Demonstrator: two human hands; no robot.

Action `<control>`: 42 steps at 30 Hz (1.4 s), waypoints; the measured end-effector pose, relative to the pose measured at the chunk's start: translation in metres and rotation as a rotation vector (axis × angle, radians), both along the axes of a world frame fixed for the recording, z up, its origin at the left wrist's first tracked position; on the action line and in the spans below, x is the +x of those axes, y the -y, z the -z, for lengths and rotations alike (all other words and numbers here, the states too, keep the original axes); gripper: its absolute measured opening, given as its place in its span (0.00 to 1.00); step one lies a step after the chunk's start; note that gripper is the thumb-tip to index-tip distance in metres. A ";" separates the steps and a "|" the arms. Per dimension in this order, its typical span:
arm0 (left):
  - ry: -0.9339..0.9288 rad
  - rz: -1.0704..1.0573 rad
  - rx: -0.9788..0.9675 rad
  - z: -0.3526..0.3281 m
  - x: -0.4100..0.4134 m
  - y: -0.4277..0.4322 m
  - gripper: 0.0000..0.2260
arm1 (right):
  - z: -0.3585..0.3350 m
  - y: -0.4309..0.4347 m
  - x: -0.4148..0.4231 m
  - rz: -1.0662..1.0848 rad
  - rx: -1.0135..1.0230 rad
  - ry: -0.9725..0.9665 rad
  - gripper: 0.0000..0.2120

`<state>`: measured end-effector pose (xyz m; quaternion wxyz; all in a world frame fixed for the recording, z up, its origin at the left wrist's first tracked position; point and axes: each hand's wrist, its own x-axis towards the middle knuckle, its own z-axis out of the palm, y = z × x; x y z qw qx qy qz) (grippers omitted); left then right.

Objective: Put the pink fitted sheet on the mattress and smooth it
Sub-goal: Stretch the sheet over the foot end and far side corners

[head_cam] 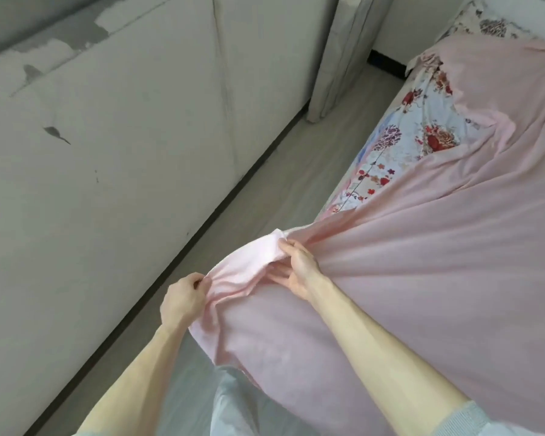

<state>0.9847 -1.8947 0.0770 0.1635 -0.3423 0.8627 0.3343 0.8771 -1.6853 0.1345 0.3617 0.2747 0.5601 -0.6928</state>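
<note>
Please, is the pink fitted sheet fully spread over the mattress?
No: the pink fitted sheet leaves floral mattress bare; left hand and right hand grip its bunched edge.

No lettering seems readable on any surface.

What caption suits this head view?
The left hand and right hand grip the pink fitted sheet; floral mattress partly uncovered.

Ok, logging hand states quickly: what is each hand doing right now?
Left hand: closed, gripping the bunched edge of the pink fabric fitted sheet.
Right hand: closed, pinching the same sheet's edge.
</note>
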 end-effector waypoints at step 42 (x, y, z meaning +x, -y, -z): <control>0.343 0.424 0.143 0.226 -0.059 -0.058 0.16 | 0.232 -0.055 0.160 0.409 0.564 0.452 0.23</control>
